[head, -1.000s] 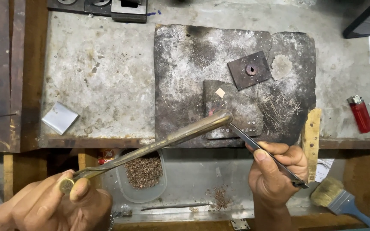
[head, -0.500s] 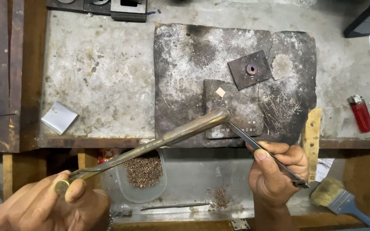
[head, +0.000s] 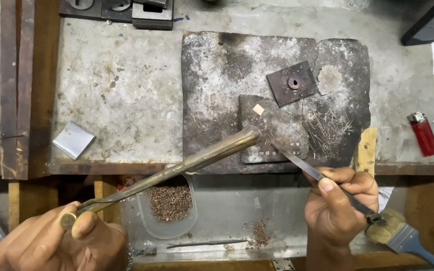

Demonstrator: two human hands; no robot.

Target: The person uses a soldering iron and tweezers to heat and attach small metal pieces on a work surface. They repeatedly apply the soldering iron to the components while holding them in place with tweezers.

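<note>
1. The left hand (head: 51, 241) gripped the near end of a long brass torch pipe (head: 177, 168), thumb pressed flat over its round valve end and the other fingers curled tight beneath; nothing showed between them but the pipe.
2. The pipe ran up and to the right from that hand, and its nozzle ended over the small grey pad (head: 272, 130) lying on the charred soldering block (head: 227, 75).
3. It looked stiff and fairly heavy for its thickness, probably hot near the nozzle, so the cool near end seemed the sound place to hold it.
4. The right hand (head: 340, 206) pinched slim steel tweezers (head: 322, 178) between thumb and forefinger, the remaining fingers folded under; the tips reached the pad just beside the nozzle.
5. Whether the tips held anything I could not tell; the bits there were too small.
6. Tiny pale pieces on the pad looked light and easily scattered, best taken only with the tweezer points.
7. A small tan square (head: 258, 109) lay at the pad's far corner.
8. Right of the block lay a red lighter (head: 423, 133); below it a clear tub of brown filings (head: 169, 203) and a blue-handled brush (head: 403, 236).
</note>
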